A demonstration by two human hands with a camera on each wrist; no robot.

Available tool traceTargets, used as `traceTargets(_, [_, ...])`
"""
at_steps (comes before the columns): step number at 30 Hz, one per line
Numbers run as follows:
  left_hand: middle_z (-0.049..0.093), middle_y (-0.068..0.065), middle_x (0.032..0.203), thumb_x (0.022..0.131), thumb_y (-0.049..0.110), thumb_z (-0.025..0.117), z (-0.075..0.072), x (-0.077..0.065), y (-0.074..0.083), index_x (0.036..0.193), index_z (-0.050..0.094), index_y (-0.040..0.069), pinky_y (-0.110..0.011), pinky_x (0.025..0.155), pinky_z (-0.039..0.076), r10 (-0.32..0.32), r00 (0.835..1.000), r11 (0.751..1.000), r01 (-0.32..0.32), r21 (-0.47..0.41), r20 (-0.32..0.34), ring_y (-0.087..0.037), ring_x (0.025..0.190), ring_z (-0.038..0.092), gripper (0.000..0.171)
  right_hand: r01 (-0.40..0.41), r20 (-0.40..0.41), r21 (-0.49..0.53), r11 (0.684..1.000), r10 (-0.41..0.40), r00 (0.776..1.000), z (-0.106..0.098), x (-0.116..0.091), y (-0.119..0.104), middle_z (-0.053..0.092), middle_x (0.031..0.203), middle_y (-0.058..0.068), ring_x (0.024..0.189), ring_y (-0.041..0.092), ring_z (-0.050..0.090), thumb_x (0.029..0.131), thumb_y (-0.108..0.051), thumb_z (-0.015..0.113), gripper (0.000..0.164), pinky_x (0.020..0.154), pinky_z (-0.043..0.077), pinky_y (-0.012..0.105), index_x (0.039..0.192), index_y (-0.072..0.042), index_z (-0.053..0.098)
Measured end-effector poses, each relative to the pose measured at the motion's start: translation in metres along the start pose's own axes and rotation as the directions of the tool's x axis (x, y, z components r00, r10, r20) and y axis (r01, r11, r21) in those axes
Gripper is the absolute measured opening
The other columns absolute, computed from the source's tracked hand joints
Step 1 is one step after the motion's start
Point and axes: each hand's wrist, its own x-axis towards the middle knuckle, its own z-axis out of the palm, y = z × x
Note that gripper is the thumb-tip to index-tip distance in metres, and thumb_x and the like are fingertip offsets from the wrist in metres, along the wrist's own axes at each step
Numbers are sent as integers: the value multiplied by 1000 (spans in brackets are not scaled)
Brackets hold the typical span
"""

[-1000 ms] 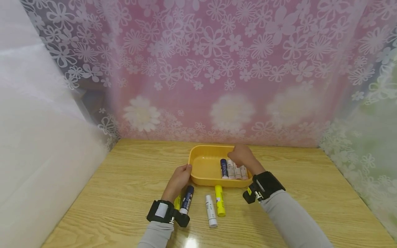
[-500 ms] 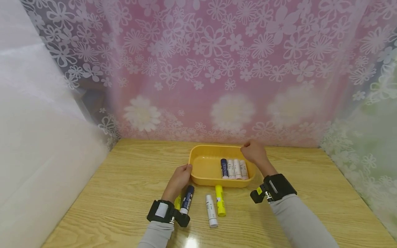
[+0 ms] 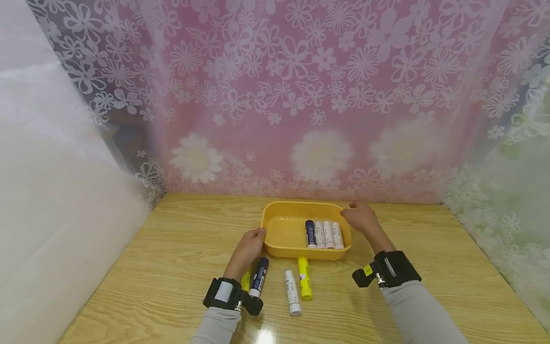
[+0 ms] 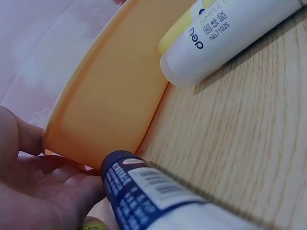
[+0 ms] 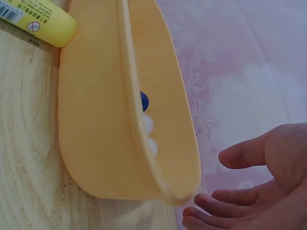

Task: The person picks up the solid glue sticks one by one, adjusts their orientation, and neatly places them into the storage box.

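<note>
A yellow plastic tray stands on the table. At its left end my left hand grips the rim, thumb over the edge and fingers outside, as the left wrist view shows. My right hand is by the right back corner, with thumb and fingers apart and nothing between them in the right wrist view. Lying side by side in the tray's right half are a navy glue stick and several white glue sticks. A second navy glue stick lies right beside the left hand's fingers.
In front of the tray lie a white glue stick and a yellow glue stick. Another yellow stick is partly hidden by the left wrist. A flowered curtain hangs behind the wooden table.
My right hand has moved from over the glue sticks in the tray rightward to the tray's right back corner, uncovering the white sticks. The left hand has stayed on the rim.
</note>
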Motion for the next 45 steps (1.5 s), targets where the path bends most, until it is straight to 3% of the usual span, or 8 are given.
traceTargets(12, [51, -16, 151, 110, 36, 38, 1, -1, 0, 149, 49, 4, -60, 120, 27, 4, 1000, 1000, -4, 7, 1, -37, 145, 41, 52, -36, 130, 16, 999, 33, 991, 4, -3, 18, 25, 155, 41, 142, 56, 30, 105, -33, 41, 71, 114, 33, 64, 151, 19, 23])
traceTargets(20, [51, -16, 151, 110, 36, 38, 1, -1, 0, 150, 48, 4, -60, 119, 27, 9, 1000, 1000, -9, 11, -2, -37, 145, 41, 52, -50, 174, 107, 993, 31, 984, 7, -5, 24, 33, 153, 38, 139, 50, 39, 107, -32, 41, 67, 112, 40, 58, 148, 19, 29])
traceTargets(22, [51, -15, 151, 110, 36, 38, 1, -1, 0, 150, 48, 4, -60, 120, 27, 7, 1000, 1000, -7, 9, -2, -37, 145, 41, 52, -52, 174, 131, 990, 28, 984, 8, -6, 25, 46, 141, 34, 126, 44, 49, 107, -32, 42, 61, 104, 46, 52, 143, 17, 40])
traceTargets(24, [52, -16, 151, 110, 35, 38, 1, -1, -1, 150, 48, 4, -60, 119, 27, 14, 1000, 1000, -14, 11, 1, -37, 145, 42, 52, -54, 174, 150, 987, 28, 984, 9, -6, 26, 59, 108, 26, 100, 36, 59, 107, -32, 43, 48, 90, 51, 43, 120, 13, 56])
traceTargets(28, [55, -16, 147, 111, 34, 38, 0, -2, -2, 148, 49, 2, -59, 119, 30, 36, 999, 999, -36, 2, 11, -35, 141, 46, 51, -58, 176, 187, 981, 25, 984, 11, -8, 28, 39, 74, 1, 68, 17, 43, 108, -33, 44, 38, 69, 40, 31, 93, 1, 53])
traceTargets(34, [57, -16, 144, 111, 33, 38, -1, -3, -1, 148, 50, 1, -58, 118, 32, 49, 999, 999, -49, -8, 20, -34, 138, 50, 50, -55, 173, 200, 978, 20, 985, 12, -14, 31, 53, 101, 14, 89, 22, 55, 107, -37, 43, 52, 77, 45, 32, 126, 10, 52])
traceTargets(40, [58, -15, 143, 111, 34, 37, -1, -3, -1, 147, 51, 2, -58, 117, 33, 48, 999, 999, -48, 0, 16, -32, 135, 52, 50, -39, 147, 221, 974, 6, 989, 19, -17, 35, 57, 107, 16, 91, 23, 57, 107, -38, 42, 53, 75, 46, 32, 125, 10, 57])
traceTargets(45, [59, -14, 141, 111, 35, 38, -2, -2, -1, 147, 52, 3, -58, 117, 33, 36, 999, 999, -36, 6, 9, -30, 132, 52, 50, -43, 149, 239, 970, 7, 989, 22, -19, 37, 52, 123, 21, 110, 29, 53, 109, -39, 38, 59, 91, 48, 39, 135, 12, 49])
